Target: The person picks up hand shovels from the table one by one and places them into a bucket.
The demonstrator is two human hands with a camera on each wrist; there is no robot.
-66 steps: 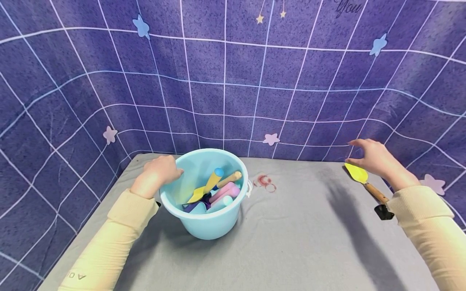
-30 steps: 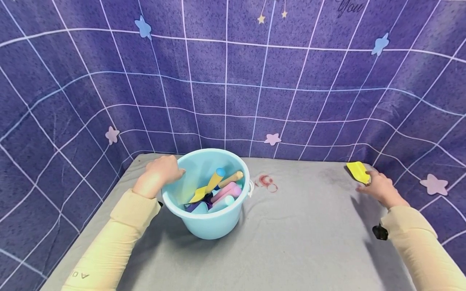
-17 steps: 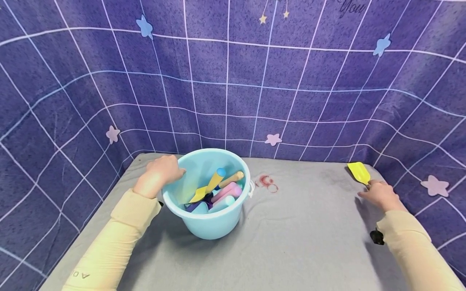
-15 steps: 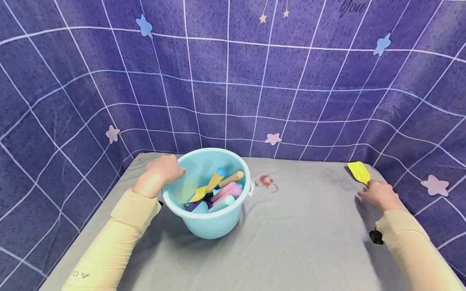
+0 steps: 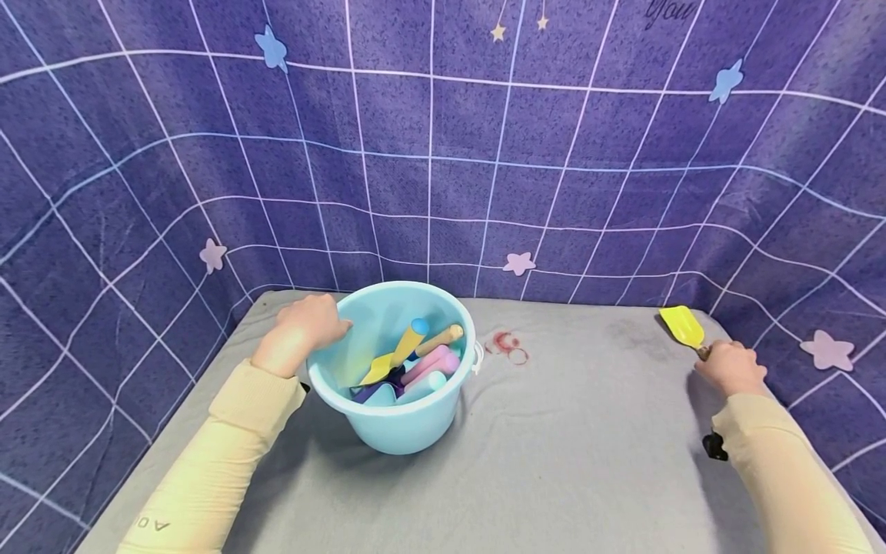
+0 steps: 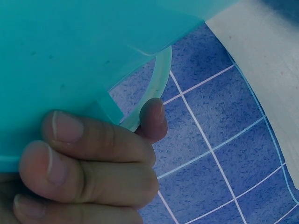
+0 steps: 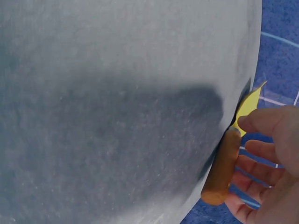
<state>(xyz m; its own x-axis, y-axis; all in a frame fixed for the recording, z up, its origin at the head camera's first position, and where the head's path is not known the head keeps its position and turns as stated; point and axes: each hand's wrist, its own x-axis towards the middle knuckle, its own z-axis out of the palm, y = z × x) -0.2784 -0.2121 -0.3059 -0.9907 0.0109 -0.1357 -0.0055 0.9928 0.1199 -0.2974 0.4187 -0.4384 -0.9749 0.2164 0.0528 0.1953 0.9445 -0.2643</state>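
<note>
A light blue bucket (image 5: pixel 398 427) stands on the grey cloth. My left hand (image 5: pixel 304 329) grips its rim at the left, and in the left wrist view the curled fingers (image 6: pixel 107 175) lie against its wall. Inside are a yellow shovel with a blue-ended handle (image 5: pixel 408 344), a wooden handle (image 5: pixel 439 340), a pink piece (image 5: pixel 431 366) and light blue pieces. At the far right a small yellow trowel (image 5: pixel 683 326) lies on the cloth. My right hand (image 5: pixel 735 368) is at its wooden handle (image 7: pixel 223 168); the fingertips touch the handle's side and the thumb lies near its neck, not wrapped round it.
Purple gridded fabric (image 5: pixel 484 154) with stars rises behind and at both sides of the cloth (image 5: pixel 554 462). Reddish ring marks (image 5: pixel 507 346) show on the cloth right of the bucket. A white bucket handle end (image 5: pixel 477 357) hangs at its right.
My right hand has come down from above the trowel's blade to its handle, then shifted slightly right. The trowel's blade has turned a little. My left hand stays on the bucket rim.
</note>
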